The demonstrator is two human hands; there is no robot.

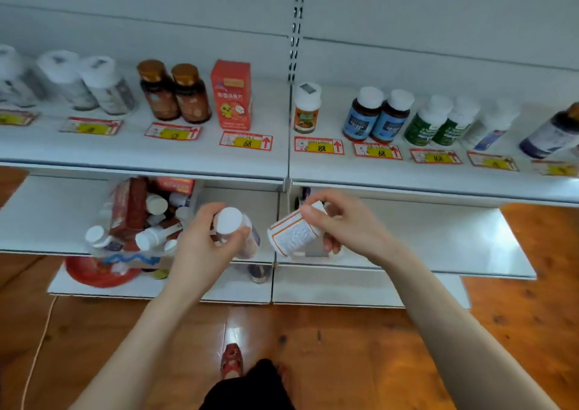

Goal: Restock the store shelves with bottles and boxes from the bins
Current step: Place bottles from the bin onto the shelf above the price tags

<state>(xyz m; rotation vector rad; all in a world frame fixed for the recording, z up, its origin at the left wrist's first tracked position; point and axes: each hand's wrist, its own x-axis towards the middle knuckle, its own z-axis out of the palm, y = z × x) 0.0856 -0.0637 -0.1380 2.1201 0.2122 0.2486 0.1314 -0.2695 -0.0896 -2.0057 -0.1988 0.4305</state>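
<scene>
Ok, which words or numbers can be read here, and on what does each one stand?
"68": price tag below the red box.
"88": price tag below the orange-labelled bottle.
"68": price tag below the blue-labelled bottles.
Other tags and all product labels: too blurred.

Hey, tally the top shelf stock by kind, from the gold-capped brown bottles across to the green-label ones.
Gold-capped brown bottles: 2
Red box: 1
Orange-label bottle: 1
Blue-label bottles: 2
Green-label bottles: 2
Total: 8
</scene>
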